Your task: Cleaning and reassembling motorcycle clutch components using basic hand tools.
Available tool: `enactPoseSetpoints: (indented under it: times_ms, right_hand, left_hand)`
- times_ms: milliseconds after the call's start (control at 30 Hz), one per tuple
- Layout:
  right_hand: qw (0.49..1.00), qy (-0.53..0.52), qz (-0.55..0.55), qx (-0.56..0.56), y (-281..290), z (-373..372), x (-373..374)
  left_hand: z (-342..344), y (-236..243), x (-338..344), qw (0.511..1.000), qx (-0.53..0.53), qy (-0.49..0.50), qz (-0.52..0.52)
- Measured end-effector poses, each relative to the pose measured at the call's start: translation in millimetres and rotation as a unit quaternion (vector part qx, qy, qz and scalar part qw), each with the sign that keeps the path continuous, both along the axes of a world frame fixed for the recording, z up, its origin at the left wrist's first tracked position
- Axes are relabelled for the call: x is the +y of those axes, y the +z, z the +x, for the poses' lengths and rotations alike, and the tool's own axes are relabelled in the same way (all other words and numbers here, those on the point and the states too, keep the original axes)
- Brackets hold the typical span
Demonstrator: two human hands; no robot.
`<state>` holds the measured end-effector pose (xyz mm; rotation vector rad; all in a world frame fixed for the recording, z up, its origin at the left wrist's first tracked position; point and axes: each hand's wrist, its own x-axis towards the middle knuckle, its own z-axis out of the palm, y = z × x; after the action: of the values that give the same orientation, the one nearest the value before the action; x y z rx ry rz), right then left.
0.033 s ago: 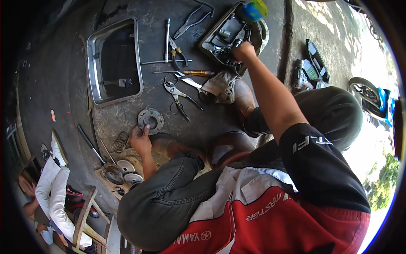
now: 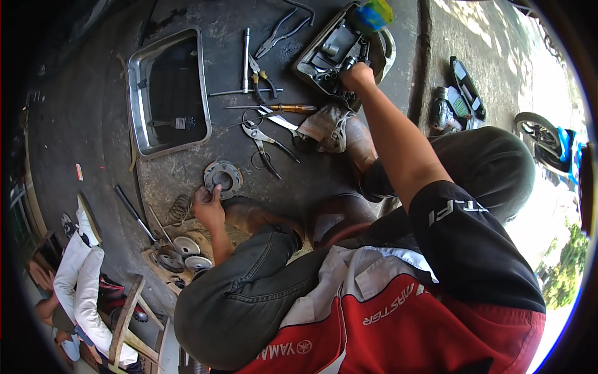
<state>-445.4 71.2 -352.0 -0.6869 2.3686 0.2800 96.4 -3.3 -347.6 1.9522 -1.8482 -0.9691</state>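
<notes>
My left hand (image 2: 208, 206) pinches the near rim of a round metal clutch assembly (image 2: 233, 171), thumb on top, at the ground. A coil spring (image 2: 180, 209) lies just left of that hand. Stretched far forward, my right hand (image 2: 359, 77) is inside a grey tool case (image 2: 303, 67), among metal sockets (image 2: 326, 76). Its fingers are closed, and a dark metal piece shows beside them; whether they grip it is hidden. Between the hands lie slip-joint pliers (image 2: 265, 138), scissors (image 2: 281, 120), a screwdriver (image 2: 293, 108) with an amber handle and a dirty rag (image 2: 325, 128).
A metal tray (image 2: 132, 109) holding dark liquid and a brush (image 2: 177, 123) sits at far left. Pliers (image 2: 269, 43) and a T-handle wrench (image 2: 245, 65) lie right of it. Metal discs (image 2: 185, 245) rest on cardboard near my left knee. A bottle (image 2: 440, 106) stands at right.
</notes>
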Motion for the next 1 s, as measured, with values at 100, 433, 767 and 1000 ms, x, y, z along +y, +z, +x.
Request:
enactPoseSetpoints:
  times_ms: [100, 433, 767, 1000]
  right_hand:
    - [0.969, -0.223, -0.107, 0.018, 4, 13, 0]
    - [0.937, -0.235, -0.225, 0.131, 23, -26, 2]
    - [0.989, -0.061, -0.098, 0.094, 23, -69, -13]
    - [0.922, -0.067, -0.361, 0.120, 13, -19, -14]
  left_hand:
    - [1, 2, 8, 1.000, 0.010, -0.005, -0.016]
    - [2, 30, 30, 0.999, -0.018, -0.007, -0.029]
    - [-4, 34, 32, 1.000, 0.005, -0.026, -0.011]
    - [-9, 34, 29, 1.000, 0.010, -0.016, -0.004]
